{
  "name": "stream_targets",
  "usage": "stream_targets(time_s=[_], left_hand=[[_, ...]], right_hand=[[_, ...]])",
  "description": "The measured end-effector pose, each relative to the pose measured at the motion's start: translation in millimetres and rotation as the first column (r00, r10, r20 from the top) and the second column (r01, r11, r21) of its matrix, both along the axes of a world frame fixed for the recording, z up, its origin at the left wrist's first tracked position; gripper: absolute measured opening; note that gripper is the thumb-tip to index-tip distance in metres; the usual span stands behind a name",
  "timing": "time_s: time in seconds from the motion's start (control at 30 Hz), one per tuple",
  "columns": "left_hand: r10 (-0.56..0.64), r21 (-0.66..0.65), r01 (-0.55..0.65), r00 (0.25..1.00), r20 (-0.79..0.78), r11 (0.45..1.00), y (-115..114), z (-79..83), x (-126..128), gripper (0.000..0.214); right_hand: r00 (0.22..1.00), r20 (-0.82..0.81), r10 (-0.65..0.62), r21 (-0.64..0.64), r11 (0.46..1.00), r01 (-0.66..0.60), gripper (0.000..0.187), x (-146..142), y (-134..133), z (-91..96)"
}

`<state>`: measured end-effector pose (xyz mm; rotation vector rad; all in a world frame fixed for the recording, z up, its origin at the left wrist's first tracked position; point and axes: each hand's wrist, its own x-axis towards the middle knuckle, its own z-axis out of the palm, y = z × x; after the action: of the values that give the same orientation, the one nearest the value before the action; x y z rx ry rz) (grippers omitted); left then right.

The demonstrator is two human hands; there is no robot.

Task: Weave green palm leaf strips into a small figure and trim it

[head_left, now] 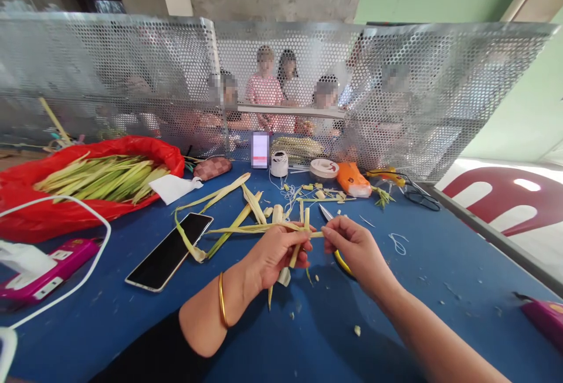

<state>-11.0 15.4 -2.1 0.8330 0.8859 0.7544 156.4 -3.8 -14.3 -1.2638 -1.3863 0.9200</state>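
Note:
My left hand (pixel 281 251) is closed around several pale green-yellow leaf strips (pixel 307 219), which cross one another at the fingertips. Between thumb and fingers, my right hand (pixel 354 248) pinches the end of a strip that sticks out to the right. Partly under the right hand lies a pair of scissors (pixel 343 263) with yellow handles, its blades pointing away. More long dried leaf strips (pixel 237 227) spread over the table left of my hands. Scraps of leaf and tangled white thread (pixel 288 195) lie just beyond them.
On the blue table (pixel 176 324) are a phone (pixel 169 251), a red bag (pixel 171 151) of leaves, a thread spool (pixel 279 165), a tape roll (pixel 324 169), an orange packet (pixel 354 180) and a purple power strip (pixel 53 268). A perforated metal screen (pixel 167 78) stands behind; people sit beyond.

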Motion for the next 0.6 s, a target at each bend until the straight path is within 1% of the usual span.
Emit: stream_targets(time_s=[0.07,0.1,0.17,0.23,0.27,0.33,0.4,0.5,0.6], left_hand=[[-0.014,0.003,0.014,1.0,-0.001,1.0,1.4,1.1,-2.2,0.035],[-0.01,0.033,0.011,1.0,-0.028,0.999,1.7,0.9,-2.6,0.038],[0.02,0.142,-0.003,0.993,-0.118,0.99,1.7,-1.6,-1.5,0.04],[0.075,0.274,-0.016,0.976,-0.207,0.962,1.2,-6.8,1.4,0.041],[0.102,0.325,-0.023,0.968,-0.229,0.945,0.9,-9.9,3.2,0.04],[0.154,0.382,-0.056,0.961,-0.232,0.923,0.5,-15.9,6.8,0.035],[0.201,0.374,-0.11,0.956,-0.213,0.921,0.0,-19.7,9.9,0.031],[0.246,0.289,-0.192,0.955,-0.163,0.938,-1.1,-20.7,13.2,0.029],[0.273,0.212,-0.248,0.957,-0.099,0.945,-2.0,-20.0,15.6,0.026]], right_hand=[[0.99,0.143,0.02,0.036,0.999,-0.025,0.023,-0.3,-1.0,-0.1],[0.974,0.224,0.039,0.048,0.998,-0.051,0.021,-1.1,-2.1,-0.8],[0.932,0.351,0.09,0.042,0.993,-0.112,0.021,-4.1,-5.1,-3.6],[0.9,0.419,0.123,0.016,0.99,-0.142,0.023,-8.4,-8.1,-7.7],[0.889,0.442,0.122,0.007,0.99,-0.139,0.024,-10.4,-9.4,-9.6],[0.867,0.489,0.095,0.007,0.994,-0.112,0.026,-13.8,-11.3,-12.3],[0.834,0.548,0.058,0.039,0.995,-0.095,0.029,-15.9,-12.9,-12.7],[0.788,0.616,0.0,0.152,0.981,-0.119,0.03,-17.5,-15.7,-10.6],[0.778,0.627,-0.021,0.243,0.955,-0.171,0.029,-19.5,-19.5,-9.5]])
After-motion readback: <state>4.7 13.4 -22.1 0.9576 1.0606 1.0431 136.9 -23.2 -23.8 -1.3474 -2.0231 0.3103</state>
